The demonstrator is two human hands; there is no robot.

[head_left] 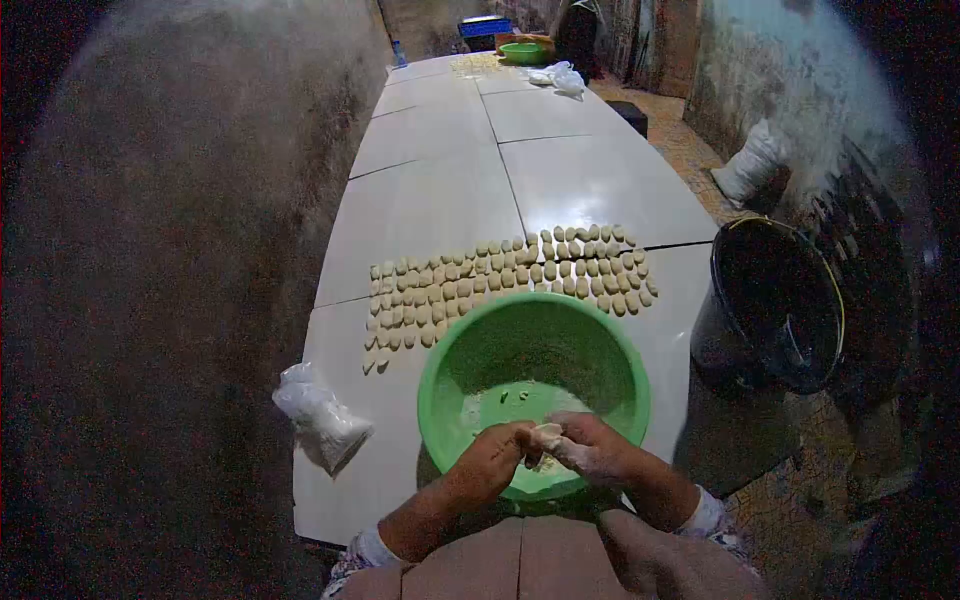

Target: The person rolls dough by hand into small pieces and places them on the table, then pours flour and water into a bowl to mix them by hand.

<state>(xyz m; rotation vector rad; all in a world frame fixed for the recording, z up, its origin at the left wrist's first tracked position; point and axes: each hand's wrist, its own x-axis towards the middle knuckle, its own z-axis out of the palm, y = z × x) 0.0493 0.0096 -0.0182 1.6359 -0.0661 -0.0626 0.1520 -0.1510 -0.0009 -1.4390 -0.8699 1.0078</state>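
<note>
long white tiled table [440, 210] carries rows of small pale dough pieces [505, 275]; over the round green plastic bowl [600, 345], left hand [490, 462] and right hand [590, 447] pinch closed around one pale dough lump [546, 436].

sleeves: 2, patterned, light cuffs | forearms bare | fingers [575, 455] flour-dusted

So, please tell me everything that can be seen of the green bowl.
The green bowl is round and wide, apparently plastic, with a smooth rim. It sits upright on the pale table, at its near end, just before the rows of small dough pieces. Its inside is nearly empty: pale dust and a few crumbs lie at the bottom. The left hand and right hand pinch a dough piece over its near rim.
</note>
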